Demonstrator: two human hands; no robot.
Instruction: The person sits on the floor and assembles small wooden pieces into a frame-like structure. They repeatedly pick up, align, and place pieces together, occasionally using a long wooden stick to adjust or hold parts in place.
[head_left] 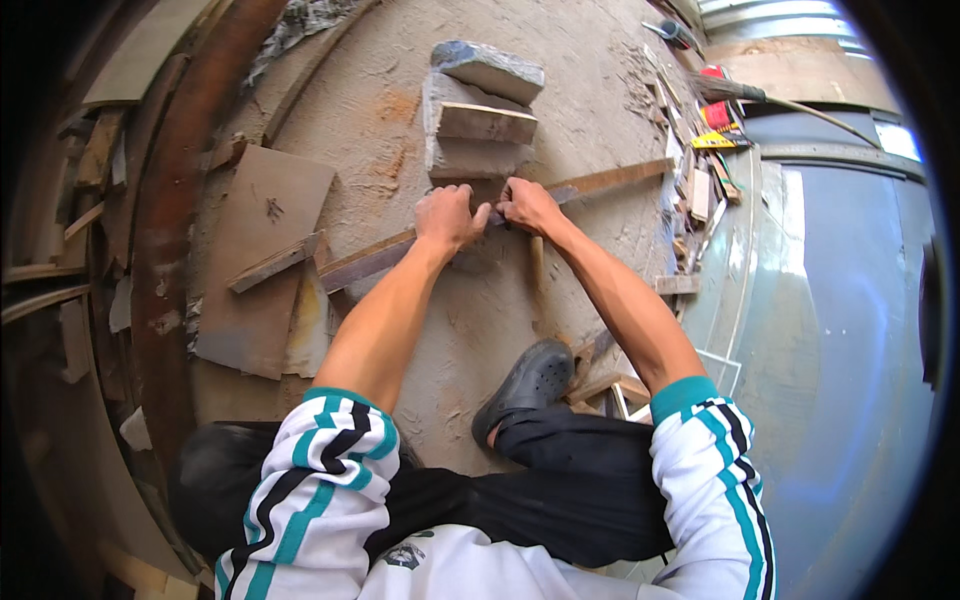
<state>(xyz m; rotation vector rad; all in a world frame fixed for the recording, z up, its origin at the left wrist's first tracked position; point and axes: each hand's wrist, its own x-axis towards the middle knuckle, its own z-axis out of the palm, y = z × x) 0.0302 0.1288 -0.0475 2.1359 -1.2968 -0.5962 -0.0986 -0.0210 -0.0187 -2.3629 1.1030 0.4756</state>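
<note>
Wooden strip (615, 180) runs under left hand (447, 217) and right hand (529, 206), fingers curled, grip unclear, red can (714, 115) hiding contents

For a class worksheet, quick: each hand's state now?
Left hand: curled at the long wooden strip; grip unclear.
Right hand: curled there too; grip unclear.

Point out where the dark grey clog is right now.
In the head view, the dark grey clog sits just right of centre, on the person's foot, lower in the picture than the right hand and left of some scrap wood.
</note>
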